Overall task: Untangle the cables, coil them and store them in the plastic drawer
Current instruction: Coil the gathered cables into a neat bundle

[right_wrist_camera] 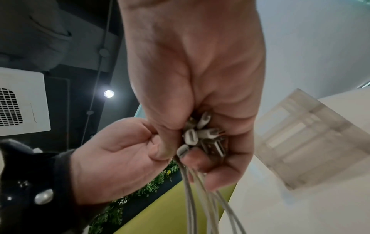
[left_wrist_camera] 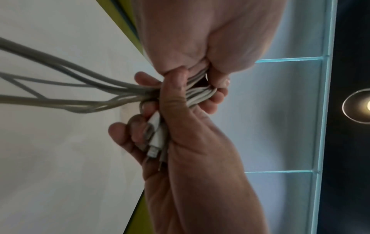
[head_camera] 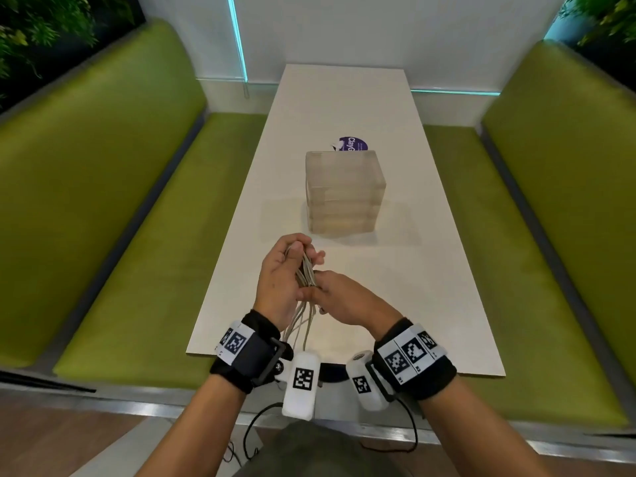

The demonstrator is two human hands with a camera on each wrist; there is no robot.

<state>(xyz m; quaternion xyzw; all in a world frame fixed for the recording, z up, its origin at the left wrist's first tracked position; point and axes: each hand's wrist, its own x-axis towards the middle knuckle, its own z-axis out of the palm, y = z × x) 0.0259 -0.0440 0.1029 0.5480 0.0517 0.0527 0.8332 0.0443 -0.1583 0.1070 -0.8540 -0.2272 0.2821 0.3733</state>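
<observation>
Green seats flanking white bench (head_camera: 344, 98). Left hand (head_camera: 278, 280) gripping cables (head_camera: 306, 270), fingers curling round bundle above near bench end. Right hand (head_camera: 340, 297) just right of it, touching, fingers closing on plug ends (right_wrist_camera: 200, 134) and strands. Loose strands hanging toward person, long axis running near-to-far. Plastic drawer (head_camera: 344, 194) standing ahead of both hands, slightly right; right hand looking nearer. Drawers appearing closed. Tangle state hidden inside fists; cable count unclear.
</observation>
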